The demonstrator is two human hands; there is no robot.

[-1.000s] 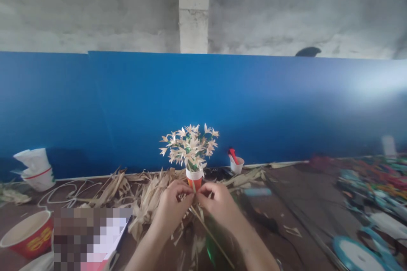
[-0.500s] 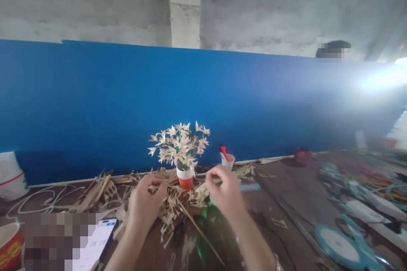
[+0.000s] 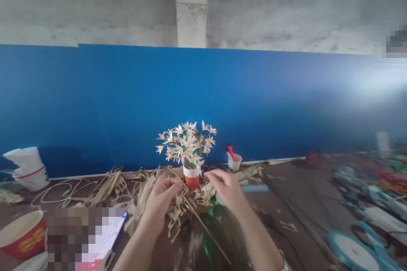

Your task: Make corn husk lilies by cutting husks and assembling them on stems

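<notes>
A potted bunch of cream-coloured artificial lilies [image 3: 187,142] with green stems stands upright in a small white-and-orange cup [image 3: 192,181]. My left hand [image 3: 163,199] is just left of the cup, its loosely bent fingers pointing towards it. On the other side, my right hand [image 3: 226,186] reaches in with fingers stretched towards the cup's rim. Neither hand shows anything held, and both seem slightly apart from the cup. Dry pale husk strips [image 3: 152,186] lie around its base. In front, a thin straw-like stick [image 3: 208,230] lies slanted on the dark table.
A small white cup [image 3: 234,162] with a red-handled tool stands behind my right hand. At left are a red paper bowl [image 3: 23,237], a tissue-filled cup [image 3: 32,175] and a phone [image 3: 104,237]. A blue ribbon roll [image 3: 351,252] lies at right. A blue partition [image 3: 127,106] rises behind.
Both hands have moved inward, closer to the cup, and the right fingers have straightened. The view has turned a little left, so the scene sits further right.
</notes>
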